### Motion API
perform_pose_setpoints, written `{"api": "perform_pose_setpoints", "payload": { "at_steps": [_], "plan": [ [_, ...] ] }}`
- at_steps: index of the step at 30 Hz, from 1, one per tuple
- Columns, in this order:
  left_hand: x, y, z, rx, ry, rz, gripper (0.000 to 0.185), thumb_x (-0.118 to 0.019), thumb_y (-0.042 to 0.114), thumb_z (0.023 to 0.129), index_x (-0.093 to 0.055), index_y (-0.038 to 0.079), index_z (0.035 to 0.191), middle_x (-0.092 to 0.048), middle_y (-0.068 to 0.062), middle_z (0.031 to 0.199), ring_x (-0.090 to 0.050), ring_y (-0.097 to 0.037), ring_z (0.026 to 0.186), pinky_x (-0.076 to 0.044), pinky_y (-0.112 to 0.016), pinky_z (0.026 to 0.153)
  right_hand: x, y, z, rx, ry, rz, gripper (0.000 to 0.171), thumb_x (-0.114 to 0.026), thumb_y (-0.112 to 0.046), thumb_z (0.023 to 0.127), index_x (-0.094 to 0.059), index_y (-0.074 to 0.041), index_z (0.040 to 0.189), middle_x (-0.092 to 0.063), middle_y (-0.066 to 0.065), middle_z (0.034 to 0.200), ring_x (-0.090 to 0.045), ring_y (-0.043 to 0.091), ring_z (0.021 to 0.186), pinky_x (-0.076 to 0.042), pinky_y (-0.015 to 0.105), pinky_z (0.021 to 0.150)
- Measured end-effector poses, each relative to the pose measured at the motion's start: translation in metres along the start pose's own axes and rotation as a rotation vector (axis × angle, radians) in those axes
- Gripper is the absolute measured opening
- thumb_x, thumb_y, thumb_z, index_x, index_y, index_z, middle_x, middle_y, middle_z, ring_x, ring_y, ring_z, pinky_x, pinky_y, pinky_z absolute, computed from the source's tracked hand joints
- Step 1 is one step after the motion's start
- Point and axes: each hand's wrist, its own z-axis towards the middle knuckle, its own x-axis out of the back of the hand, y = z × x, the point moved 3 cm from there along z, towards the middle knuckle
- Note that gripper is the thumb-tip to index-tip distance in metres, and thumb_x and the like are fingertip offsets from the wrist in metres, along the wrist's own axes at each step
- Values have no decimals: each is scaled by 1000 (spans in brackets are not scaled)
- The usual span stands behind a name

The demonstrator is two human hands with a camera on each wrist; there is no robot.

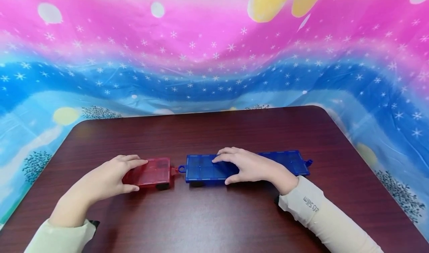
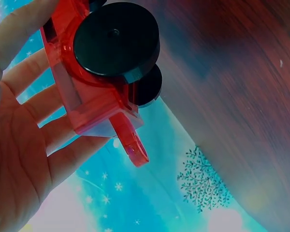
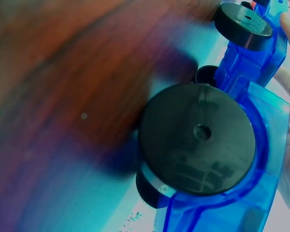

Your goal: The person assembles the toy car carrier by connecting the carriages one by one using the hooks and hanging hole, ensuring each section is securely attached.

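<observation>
A red see-through wheeled wagon (image 1: 152,172) stands on the dark wooden table (image 1: 214,215), left of centre. My left hand (image 1: 138,175) grips it, fingers over the top and thumb on the near side. The left wrist view shows its black wheels (image 2: 116,41), its red hook (image 2: 134,145) and my left hand (image 2: 19,145). To the right lies a long blue wheeled wagon (image 1: 201,168). My right hand (image 1: 222,170) grips its middle and hides that part. The red hook and the blue ring (image 1: 181,168) sit close together. In the right wrist view a black wheel (image 3: 198,137) fills the blue frame (image 3: 266,193).
A bright pink and blue starred cloth (image 1: 214,59) hangs behind and around the table. The table's rounded far corners (image 1: 315,109) and its side edges are in view. Both sleeves (image 1: 321,215) rest near the front edge.
</observation>
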Motion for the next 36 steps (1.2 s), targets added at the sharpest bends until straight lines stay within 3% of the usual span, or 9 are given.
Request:
{"api": "perform_pose_setpoints", "payload": {
  "at_steps": [26, 36],
  "plan": [
    [-9, 3, 7, -19, 7, -28, 67, -81, 33, 67, -58, 11, 125, -55, -14, 125, -51, -35, 113, -50, -48, 84, 2, 5, 4, 5, -34, -3, 60, -68, -41, 82, -45, -29, 136, -37, 0, 144, -34, 17, 132, -36, 41, 105],
    [-20, 2, 6, -9, -9, -48, 68, -81, 38, 66, -58, 13, 124, -56, -14, 124, -52, -35, 111, -50, -48, 85, 0, 6, 0, 6, -48, -4, 62, -68, -42, 82, -44, -28, 137, -38, -1, 144, -34, 17, 132, -37, 40, 104]
  ]
}}
